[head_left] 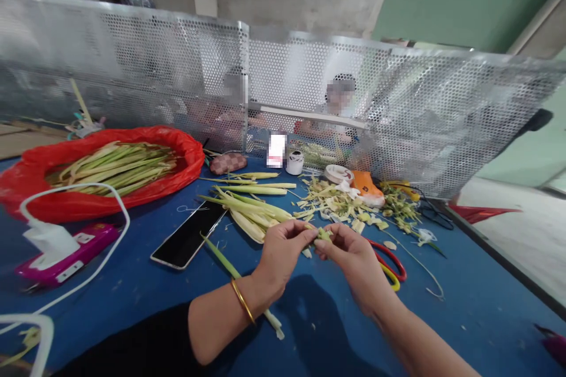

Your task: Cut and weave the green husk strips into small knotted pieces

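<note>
In front of me, above the blue table [437, 330], both hands pinch one small pale-green folded leaf piece [324, 235]. My left hand [280, 256], with a gold bangle on its wrist, grips it from the left between thumb and forefinger. From the other side my right hand [351, 259] holds it with curled fingers, partly covering it. A long green leaf strip [221, 257] lies on the table and passes beneath my left wrist. Just beyond the hands is a bunch of pale leaf strips [254, 212]. Red and yellow loop handles [400, 268] show beside my right hand.
A red plastic bag [192, 156] of long leaves stands at left, behind a purple power strip [66, 259] with a white charger. A black phone [188, 235] lies nearby. Leaf scraps [329, 200] and a tape roll [338, 174] sit before a perforated metal screen [287, 76]; people sit beyond.
</note>
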Action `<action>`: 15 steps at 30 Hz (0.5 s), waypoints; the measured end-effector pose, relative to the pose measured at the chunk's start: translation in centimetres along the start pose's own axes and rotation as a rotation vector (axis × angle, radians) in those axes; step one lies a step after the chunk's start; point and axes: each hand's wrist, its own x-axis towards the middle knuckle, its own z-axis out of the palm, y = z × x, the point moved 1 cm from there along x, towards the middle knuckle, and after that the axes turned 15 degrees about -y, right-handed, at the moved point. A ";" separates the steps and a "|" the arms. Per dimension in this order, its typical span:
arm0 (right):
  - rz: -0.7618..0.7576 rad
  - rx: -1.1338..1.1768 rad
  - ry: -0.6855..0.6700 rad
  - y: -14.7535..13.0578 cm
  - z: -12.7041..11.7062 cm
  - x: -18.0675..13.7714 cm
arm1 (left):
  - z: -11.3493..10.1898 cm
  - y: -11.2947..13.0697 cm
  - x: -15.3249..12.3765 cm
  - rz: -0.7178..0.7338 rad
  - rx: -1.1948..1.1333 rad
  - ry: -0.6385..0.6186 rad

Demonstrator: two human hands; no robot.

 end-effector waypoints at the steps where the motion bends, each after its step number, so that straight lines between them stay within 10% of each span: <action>1: 0.010 0.090 -0.009 0.1 0.1 0.2 | -0.1 0.1 0.1 -0.003 -0.003 -0.007; 15: 0.251 0.601 -0.203 1.2 -2.3 -0.2 | 0.1 0.2 0.3 -0.040 0.041 -0.131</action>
